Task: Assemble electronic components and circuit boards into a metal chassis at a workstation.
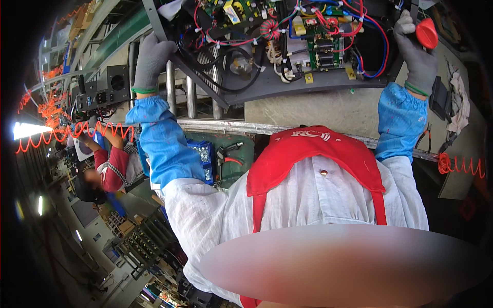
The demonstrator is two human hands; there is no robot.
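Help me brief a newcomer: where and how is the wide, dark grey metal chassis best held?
Likely by the chassis's left and right edges, approached from the outer sides: it is wide with a plain metal rim, while its open middle is crowded with exposed green circuit boards and red and blue wires.

- dark grey metal chassis (303, 91), open side up, at the view's upper edge
- green circuit boards (335, 57) inside, with red and blue wires (386, 49)
- red toroidal coil (269, 30) between them

Bright white light (32, 131) glared at the dim workshop's (54, 256) far left, where strip lamps (40, 205) also glowed. Steel rollers (191, 100) lay beside the pale table (303, 110), a metal rail (231, 127) edged it, and a crowded rack (139, 247) stood lower left.
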